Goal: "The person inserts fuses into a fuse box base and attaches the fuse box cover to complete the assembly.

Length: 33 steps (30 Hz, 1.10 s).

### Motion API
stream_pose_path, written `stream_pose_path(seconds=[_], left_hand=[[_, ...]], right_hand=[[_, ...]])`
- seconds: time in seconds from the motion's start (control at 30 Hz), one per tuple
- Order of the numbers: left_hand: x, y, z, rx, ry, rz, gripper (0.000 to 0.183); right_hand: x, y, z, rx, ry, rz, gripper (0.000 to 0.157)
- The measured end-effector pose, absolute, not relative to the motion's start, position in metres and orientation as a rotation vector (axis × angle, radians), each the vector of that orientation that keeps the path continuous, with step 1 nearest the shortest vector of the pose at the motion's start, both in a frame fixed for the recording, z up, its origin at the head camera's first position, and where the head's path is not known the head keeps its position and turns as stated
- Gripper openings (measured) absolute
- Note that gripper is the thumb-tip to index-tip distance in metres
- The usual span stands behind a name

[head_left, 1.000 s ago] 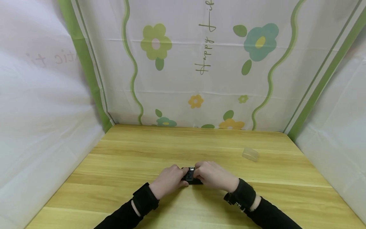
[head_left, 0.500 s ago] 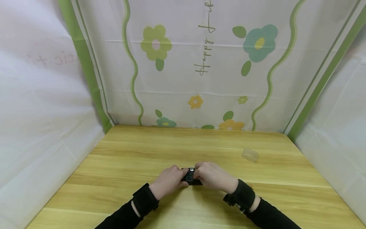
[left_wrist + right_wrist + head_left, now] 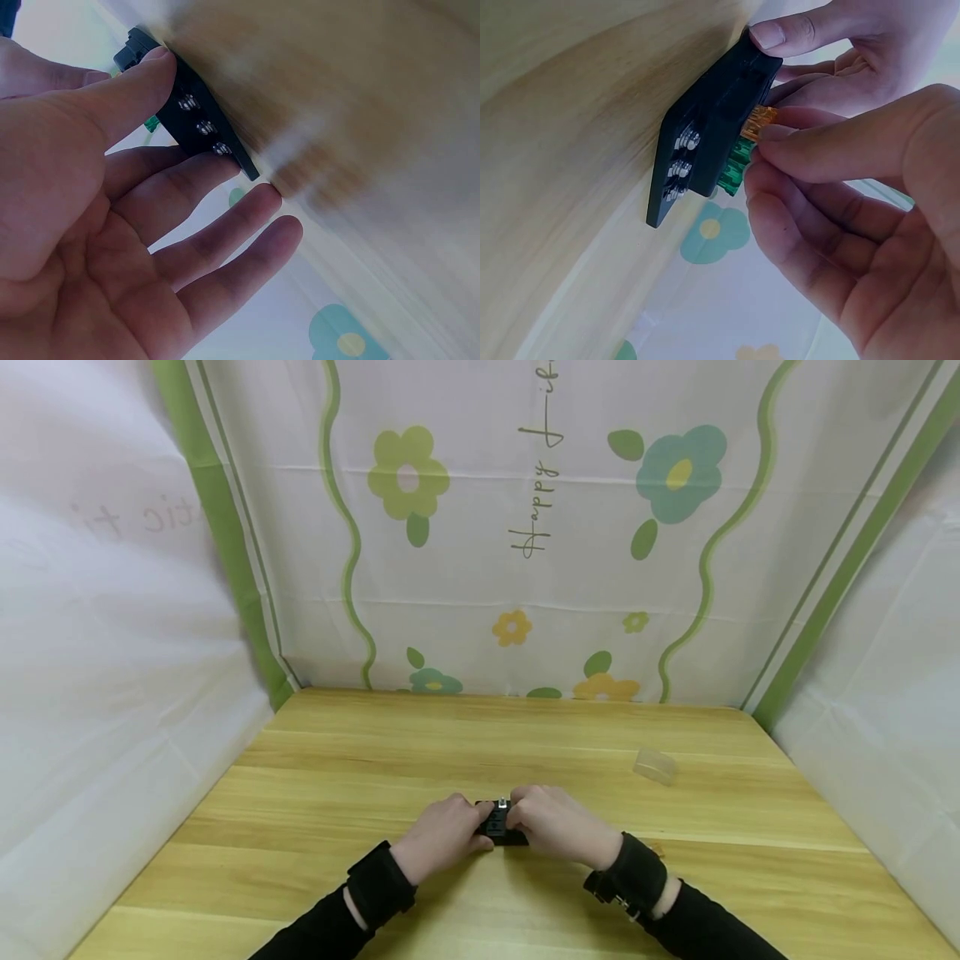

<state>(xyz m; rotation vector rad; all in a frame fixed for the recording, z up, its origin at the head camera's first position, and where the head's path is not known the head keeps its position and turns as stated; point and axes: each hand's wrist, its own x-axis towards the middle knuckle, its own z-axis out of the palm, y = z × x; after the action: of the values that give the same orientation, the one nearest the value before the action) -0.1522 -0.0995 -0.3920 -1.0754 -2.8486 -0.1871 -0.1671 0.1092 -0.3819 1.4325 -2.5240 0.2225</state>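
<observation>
A black fuse block (image 3: 497,821) stands on the wooden table between both hands, with metal screw terminals (image 3: 681,166) along one side. My left hand (image 3: 446,833) grips its left end, thumb on one side and fingers on the other. My right hand (image 3: 561,822) pinches an orange blade fuse (image 3: 758,120) between thumb and index finger, at the row of slots on the block. Green blade fuses (image 3: 736,166) sit in the block right beside the orange one. In the left wrist view, a bit of green (image 3: 152,123) shows behind the block (image 3: 187,120).
A clear plastic cover (image 3: 655,766) lies on the table (image 3: 420,735) at the right, beyond the right hand. A small orange piece (image 3: 657,849) shows by the right wristband. White printed cloth (image 3: 465,552) encloses the table's back and sides.
Both hands stay at the fuse block in nearly the same pose. Slightly more of the small orange piece shows beside the right wristband.
</observation>
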Motion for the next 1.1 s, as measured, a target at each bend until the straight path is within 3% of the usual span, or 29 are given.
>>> stream_pose_path(seconds=[1.1], left_hand=[[-0.1527, -0.1005, -0.3931, -1.084, -2.831, -0.162, 0.03]], right_hand=[[-0.1667, 0.1079, -0.3843, 1.435, -2.485, 0.224, 0.032]])
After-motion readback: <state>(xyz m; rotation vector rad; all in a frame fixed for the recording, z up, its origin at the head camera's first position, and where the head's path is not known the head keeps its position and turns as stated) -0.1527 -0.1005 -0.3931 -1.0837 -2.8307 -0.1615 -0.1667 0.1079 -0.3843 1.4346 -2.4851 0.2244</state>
